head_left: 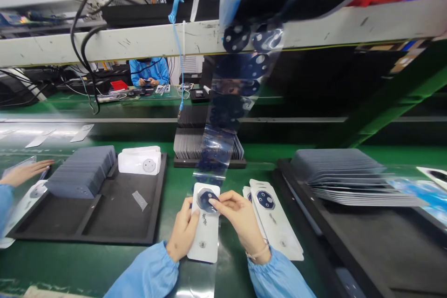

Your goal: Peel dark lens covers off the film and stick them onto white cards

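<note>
A glossy white card (205, 228), long with rounded corners, lies at six o'clock on the green belt (167, 181). The left hand (183, 233) curls around its left edge, fingers pressed onto it. The right hand (240, 223) pinches a dark round sticker (206, 199) at the card's top, just under a clear film strip (223, 102) hanging from twelve o'clock. More white cards (275, 223) fan out at four o'clock. A matte black tray (104, 223) sits at nine o'clock, another person's hand (24, 172) beyond it.
</note>
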A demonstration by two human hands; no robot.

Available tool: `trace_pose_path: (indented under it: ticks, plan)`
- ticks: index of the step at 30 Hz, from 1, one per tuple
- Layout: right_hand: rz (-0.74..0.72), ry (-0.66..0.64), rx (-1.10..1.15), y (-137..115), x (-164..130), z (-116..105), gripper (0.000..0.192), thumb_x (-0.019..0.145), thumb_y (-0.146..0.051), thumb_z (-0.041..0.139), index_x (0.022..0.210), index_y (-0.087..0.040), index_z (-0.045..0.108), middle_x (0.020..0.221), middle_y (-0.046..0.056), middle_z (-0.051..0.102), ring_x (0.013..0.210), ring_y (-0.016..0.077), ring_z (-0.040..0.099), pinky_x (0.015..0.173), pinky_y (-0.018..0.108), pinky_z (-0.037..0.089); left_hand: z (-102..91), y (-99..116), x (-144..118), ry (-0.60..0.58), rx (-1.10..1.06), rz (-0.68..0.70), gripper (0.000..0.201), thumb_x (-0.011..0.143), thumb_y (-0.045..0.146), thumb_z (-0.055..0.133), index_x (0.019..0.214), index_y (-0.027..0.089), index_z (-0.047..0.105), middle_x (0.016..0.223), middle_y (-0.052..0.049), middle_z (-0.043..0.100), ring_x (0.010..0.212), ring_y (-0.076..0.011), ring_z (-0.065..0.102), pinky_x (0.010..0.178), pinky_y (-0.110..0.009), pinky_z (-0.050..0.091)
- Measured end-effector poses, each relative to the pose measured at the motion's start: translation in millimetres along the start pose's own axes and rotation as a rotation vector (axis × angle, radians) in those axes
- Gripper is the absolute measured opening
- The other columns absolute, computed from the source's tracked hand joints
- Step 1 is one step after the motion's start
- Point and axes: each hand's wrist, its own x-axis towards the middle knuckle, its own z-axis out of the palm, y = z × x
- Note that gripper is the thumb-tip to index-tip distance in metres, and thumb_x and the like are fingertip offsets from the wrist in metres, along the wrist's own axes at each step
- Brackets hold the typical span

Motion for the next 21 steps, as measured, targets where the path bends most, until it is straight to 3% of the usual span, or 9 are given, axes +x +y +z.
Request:
trace_pose_path:
  ticks: [10,21]
  plan:
    - [-0.048,0.040,-0.019,5.8,-2.0,4.8,0.041,0.053,-0.047,0.094,0.066,-0.019,0.066,0.066,0.002,0.071,0.065,0.0168,0.067,0.064,0.028,0.054,1.6,4.1,-2.3,0.006,0.056,0.037,0.038,0.092,0.052,0.051,0.110,0.019,0.054,0.072,0.000,0.065,0.058,-0.0148,0.051,0.054,-0.024,0.037]
    - [-0.087,0.068,-0.067,9.5,-4.3,6.9,0.042,0.057,-0.050,0.091,0.070,-0.019,0.066,0.069,0.003,0.072,0.067,0.0193,0.069,0.066,0.031,0.056,1.7,4.4,-3.1,-0.014,0.030,0.047,0.040,0.093,0.054,0.051,0.112,0.019,0.053,0.065,0.002,0.062,0.053,-0.0141,0.050,0.053,-0.023,0.037]
